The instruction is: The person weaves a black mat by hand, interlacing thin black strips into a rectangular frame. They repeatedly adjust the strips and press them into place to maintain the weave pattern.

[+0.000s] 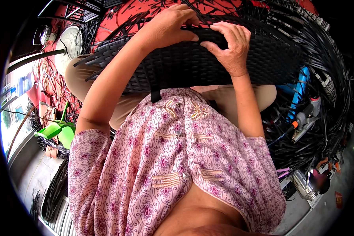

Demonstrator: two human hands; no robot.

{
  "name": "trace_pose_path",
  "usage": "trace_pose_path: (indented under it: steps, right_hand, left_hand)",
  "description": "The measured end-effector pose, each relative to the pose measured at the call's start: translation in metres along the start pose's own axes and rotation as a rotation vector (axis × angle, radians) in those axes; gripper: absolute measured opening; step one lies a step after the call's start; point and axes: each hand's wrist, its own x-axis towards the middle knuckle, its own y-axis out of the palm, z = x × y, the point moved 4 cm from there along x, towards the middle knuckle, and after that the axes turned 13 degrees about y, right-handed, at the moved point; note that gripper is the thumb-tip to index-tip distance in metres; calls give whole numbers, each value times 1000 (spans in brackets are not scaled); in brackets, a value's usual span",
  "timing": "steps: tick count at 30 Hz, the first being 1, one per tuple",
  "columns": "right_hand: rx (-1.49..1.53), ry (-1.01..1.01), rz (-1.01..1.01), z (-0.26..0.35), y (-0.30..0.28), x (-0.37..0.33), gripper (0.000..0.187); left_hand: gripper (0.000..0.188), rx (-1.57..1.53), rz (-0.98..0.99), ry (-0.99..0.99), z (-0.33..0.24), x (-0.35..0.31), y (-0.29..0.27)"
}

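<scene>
Across my lap rests a wide panel of black woven plastic wicker (177, 63), its weave tight and its long edge turned away from me. My left hand (171, 25) is curled over that far edge, thumb on the near side and fingertips partly hidden behind it. Close by on the right, my right hand (232, 45) grips the same edge, the thumb pointing toward my left hand and the fingers bent over the top. Loose black strips stick out from the panel's left end and beyond its far edge.
Strip offcuts litter the red floor covering (124, 19). At the right lie a long bundle of black strips (338, 59), a blue bar (301, 92) and a grey power tool (308, 112) with an orange fitting. To the left are a green dustpan (59, 129) and a pale round lid (69, 49).
</scene>
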Motion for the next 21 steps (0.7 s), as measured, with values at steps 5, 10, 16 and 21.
trace_pose_path:
  steps: [5, 10, 16, 21]
  right_hand:
    - [-141, -13, -15, 16, 13, -5, 46]
    - [-191, -2, 66, 28, 14, -3, 47]
    - [-171, -13, 108, 29, 13, -1, 47]
    - [-104, -5, 107, 29, 14, -2, 44]
  left_hand:
    - [41, 7, 33, -149, -3, -14, -3]
    - [39, -49, 20, -20, 3, -11, -2]
    - [39, 7, -86, -23, -10, -16, -2]
    - [37, 79, -138, 70, -20, -20, -2]
